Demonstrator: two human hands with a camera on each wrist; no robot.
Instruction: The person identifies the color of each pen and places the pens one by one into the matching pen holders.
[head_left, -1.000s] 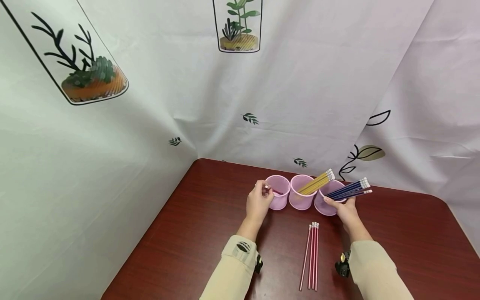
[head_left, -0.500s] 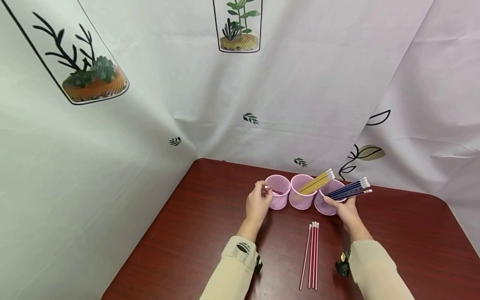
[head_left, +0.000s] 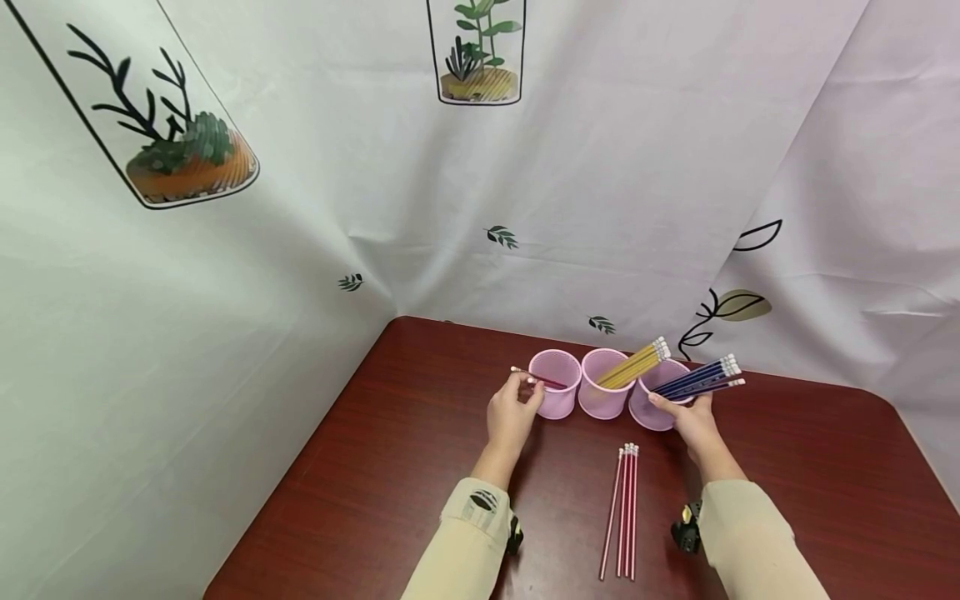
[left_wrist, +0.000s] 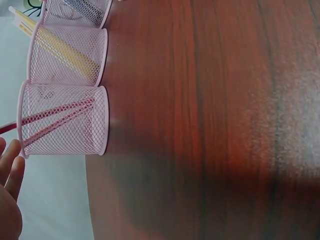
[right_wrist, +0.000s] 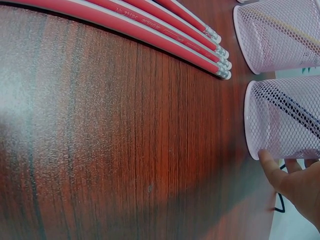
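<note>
Three pink mesh pencil cups stand in a row. At the left cup (head_left: 557,404), my left hand (head_left: 512,412) has its fingers beside the rim, loosely bent near the white eraser of a red pencil. Two red pencils (left_wrist: 60,111) lean inside that cup in the left wrist view, one sticking out past the fingers. My right hand (head_left: 693,421) holds the right cup (head_left: 648,414), thumb near its rim, other fingers partly hidden behind. Several blue pencils (head_left: 693,379) lean out of it. The middle cup (head_left: 602,404) contains several yellow pencils (head_left: 633,367).
Several red pencils (head_left: 627,508) lie on the dark red-brown table (head_left: 390,467) between the forearms, erasers toward the cups. A white patterned cloth (head_left: 600,167) hangs behind the table and along its left side.
My left hand has drawn back slightly to the left and toward me, its fingers loosening at the red pencil. More of the pencils at the left cup shows. My right hand stays put.
</note>
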